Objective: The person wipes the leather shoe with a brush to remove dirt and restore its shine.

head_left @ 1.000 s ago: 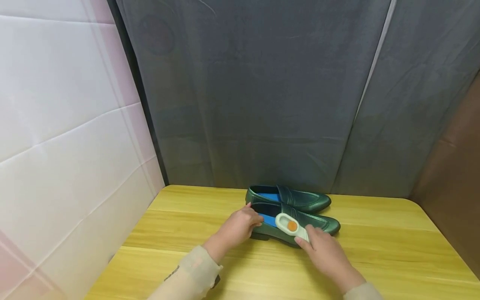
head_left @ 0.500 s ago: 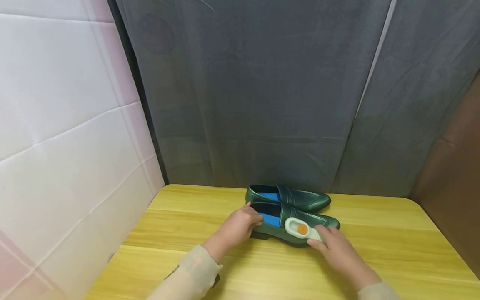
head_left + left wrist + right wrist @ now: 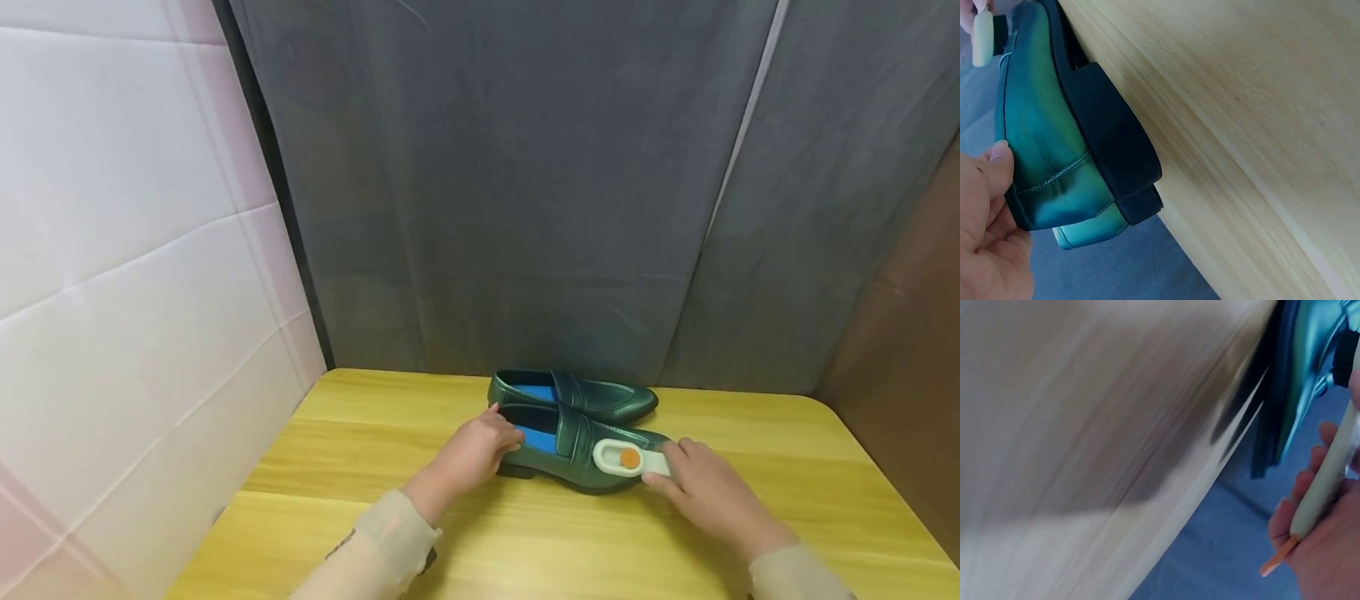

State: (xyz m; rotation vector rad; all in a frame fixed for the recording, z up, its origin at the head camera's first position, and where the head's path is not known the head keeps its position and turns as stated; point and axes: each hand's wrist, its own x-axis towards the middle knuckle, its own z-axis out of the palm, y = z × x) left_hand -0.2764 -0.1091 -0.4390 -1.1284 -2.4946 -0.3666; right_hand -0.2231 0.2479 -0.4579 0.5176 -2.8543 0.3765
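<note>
Gripping near shoe [image 3: 542, 468] by its heel end: left hand [image 3: 471, 454], head view, fingers closed in on the rim of the opening. Shoe is dark metallic green, stands upright on wood-look table [image 3: 360, 471], toe pointing right. Blue insole [image 3: 538, 440] shows inside. Far shoe [image 3: 609, 402], matching, sits just behind it, so 2 shoes side by side. Right hand [image 3: 708, 487] holds pale green brush [image 3: 649, 461] between thumb and fingers; brush head is over the near shoe's front upper, orange spot [image 3: 630, 458] facing up. Light sleeves on 2 arms. Grey curtain [image 3: 480, 192] behind, white panel [image 3: 135, 183] left, brown panel [image 3: 903, 358] right.

Left wrist view: near shoe's heel and dark sole fill the middle, thumb at the opening's edge, other fingers bent. Black bristles [image 3: 1001, 34] meet the shoe farther up.

Right wrist view: fingers wrapped round the handle, orange tab [image 3: 1279, 555] at its end. Bristles against the shoe, top right; shadow on the tabletop.
</note>
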